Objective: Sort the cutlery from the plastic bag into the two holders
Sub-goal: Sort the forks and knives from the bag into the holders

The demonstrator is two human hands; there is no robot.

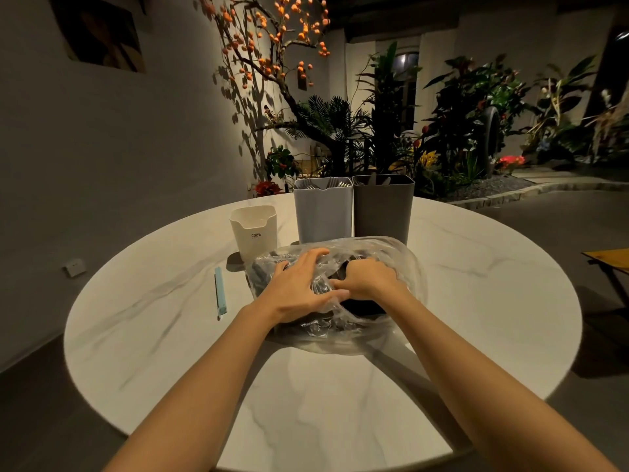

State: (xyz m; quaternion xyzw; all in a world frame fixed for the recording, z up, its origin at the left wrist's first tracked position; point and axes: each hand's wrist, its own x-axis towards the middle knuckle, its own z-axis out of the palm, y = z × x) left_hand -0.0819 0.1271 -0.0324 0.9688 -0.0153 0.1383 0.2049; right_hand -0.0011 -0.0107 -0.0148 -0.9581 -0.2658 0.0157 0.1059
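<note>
Two tall rectangular plastic holders stand touching at the far side of the round white marble table [170, 335]: a pale blue-grey holder [323, 212] on the left showing fork tines, a dark grey holder [383, 209] on the right with a few utensil tips. Sorting looks partly done. One crumpled clear plastic bag [405, 264] lies nearer, dark cutlery inside, number unclear. The left hand [299, 287] lies spread on it; the right hand [369, 279] curls into the plastic, whether gripping cutlery I cannot tell. One cream cup [253, 231] and one light-blue clip [219, 294] sit left.
</note>
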